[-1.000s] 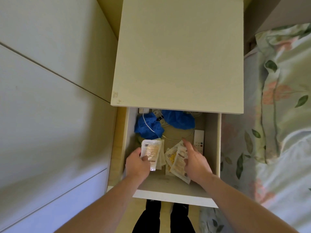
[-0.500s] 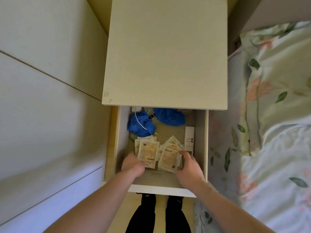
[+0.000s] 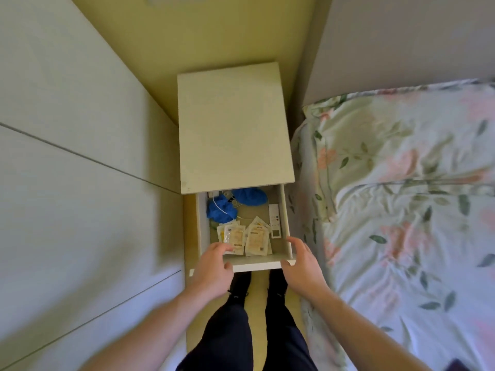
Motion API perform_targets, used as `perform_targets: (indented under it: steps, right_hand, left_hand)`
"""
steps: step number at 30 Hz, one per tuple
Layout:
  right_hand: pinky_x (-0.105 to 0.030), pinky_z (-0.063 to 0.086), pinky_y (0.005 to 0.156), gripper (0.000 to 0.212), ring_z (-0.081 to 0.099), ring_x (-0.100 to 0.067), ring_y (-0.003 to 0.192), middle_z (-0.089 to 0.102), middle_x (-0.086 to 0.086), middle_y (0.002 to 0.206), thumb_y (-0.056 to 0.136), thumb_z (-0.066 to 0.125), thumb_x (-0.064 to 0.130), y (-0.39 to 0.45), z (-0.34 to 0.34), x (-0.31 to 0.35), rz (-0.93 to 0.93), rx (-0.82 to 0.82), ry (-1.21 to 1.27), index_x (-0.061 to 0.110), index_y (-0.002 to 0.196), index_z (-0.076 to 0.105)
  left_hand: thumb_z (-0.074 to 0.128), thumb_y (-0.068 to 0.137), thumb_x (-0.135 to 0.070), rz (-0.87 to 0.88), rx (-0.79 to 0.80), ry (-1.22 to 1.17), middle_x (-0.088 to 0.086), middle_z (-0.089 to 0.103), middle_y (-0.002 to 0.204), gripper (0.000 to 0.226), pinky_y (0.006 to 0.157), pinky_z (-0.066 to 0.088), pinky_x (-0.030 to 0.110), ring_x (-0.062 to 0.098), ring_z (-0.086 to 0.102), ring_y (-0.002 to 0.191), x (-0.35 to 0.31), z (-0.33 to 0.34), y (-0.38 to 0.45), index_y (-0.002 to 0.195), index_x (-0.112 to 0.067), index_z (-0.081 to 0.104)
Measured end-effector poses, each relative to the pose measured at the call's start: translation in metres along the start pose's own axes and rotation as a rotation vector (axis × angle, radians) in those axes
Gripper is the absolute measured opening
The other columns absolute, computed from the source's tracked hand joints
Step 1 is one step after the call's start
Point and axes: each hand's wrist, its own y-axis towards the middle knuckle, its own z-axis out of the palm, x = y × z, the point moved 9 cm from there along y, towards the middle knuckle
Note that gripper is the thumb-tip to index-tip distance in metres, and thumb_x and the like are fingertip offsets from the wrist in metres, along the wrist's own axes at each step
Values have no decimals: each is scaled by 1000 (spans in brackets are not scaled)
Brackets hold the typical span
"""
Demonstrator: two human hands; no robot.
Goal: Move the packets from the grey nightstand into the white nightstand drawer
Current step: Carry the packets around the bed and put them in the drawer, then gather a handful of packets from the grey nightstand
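- Packets lie in two small heaps inside the open white drawer.
- Left hand, fingers loose, seemingly brushes the nearer heap.
- Right hand, slack, hovers at the drawer's front corner.

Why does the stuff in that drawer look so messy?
The packets lie in two loose, tilted, overlapping piles in the open drawer. Behind them, blue fabric is bunched up with a white cable across it. Nothing looks spilled or broken.
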Motion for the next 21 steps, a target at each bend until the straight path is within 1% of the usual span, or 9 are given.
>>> perform_targets:
  steps: [3, 6, 8, 10, 13, 15, 18, 19, 21]
  right_hand:
    - [-27, 42, 104, 54, 51, -14, 131, 49, 6, 149, 95, 63, 21, -47, -28, 7, 6, -91, 37, 32, 145, 45]
    - [-23, 38, 101, 52, 52, -14, 124, 49, 4, 148, 96, 61, 19, -91, -41, 1, 56, -186, 102, 31, 145, 47]
    - [-22, 36, 100, 50, 50, -15, 132, 48, 3, 149, 98, 59, 22, -121, -43, -5, 75, -256, 140, 32, 145, 46]
    - [-21, 36, 100, 49, 47, -13, 137, 48, 5, 149, 99, 58, 24, -152, -38, -14, 96, -306, 183, 34, 145, 45]
    - [-21, 38, 99, 50, 46, -9, 137, 48, 8, 150, 98, 59, 24, -203, -32, -28, 116, -385, 243, 39, 143, 44]
    - [-24, 43, 100, 50, 48, -10, 135, 48, 9, 150, 97, 59, 27, -238, -35, -39, 130, -450, 290, 42, 142, 44]
    - [-31, 51, 96, 49, 54, -9, 122, 47, 12, 146, 96, 58, 31, -296, -44, -64, 153, -569, 406, 46, 140, 44]
    - [-31, 52, 97, 48, 53, -7, 124, 47, 13, 146, 96, 58, 32, -318, -48, -74, 156, -621, 438, 47, 140, 44]
    - [-34, 49, 105, 46, 48, -4, 132, 48, 16, 145, 97, 58, 32, -363, -55, -97, 166, -735, 497, 48, 138, 46]
  left_hand:
    - [57, 100, -13, 150, 15, 44, -10, 48, 149, 37, 112, 33, 23, 10, 44, 139, -39, -19, -32, 134, -26, 60]
    - [57, 101, -19, 307, 64, 145, -11, 46, 149, 34, 116, 32, 25, 10, 44, 140, -74, -25, -50, 133, -27, 60]
    - [57, 101, -23, 429, 109, 250, -12, 44, 150, 35, 119, 33, 28, 9, 45, 138, -97, -26, -60, 136, -28, 58]
    - [56, 102, -28, 524, 159, 358, -12, 43, 150, 36, 118, 37, 31, 9, 44, 137, -115, -28, -72, 138, -29, 56]
    - [54, 103, -33, 630, 189, 458, -13, 41, 150, 36, 113, 40, 31, 11, 43, 136, -140, -35, -99, 139, -29, 54]
    - [54, 103, -34, 709, 201, 496, -14, 41, 149, 35, 111, 41, 28, 10, 43, 135, -159, -34, -124, 138, -30, 54]
    - [54, 102, -36, 840, 237, 540, -16, 41, 149, 35, 112, 38, 26, 7, 42, 136, -187, -17, -173, 137, -33, 54]
    - [54, 102, -36, 888, 248, 554, -17, 41, 149, 36, 113, 37, 26, 6, 42, 135, -196, -7, -192, 138, -33, 54]
    - [54, 102, -36, 990, 274, 586, -19, 42, 149, 38, 113, 40, 27, 5, 44, 132, -216, 16, -233, 139, -34, 53]
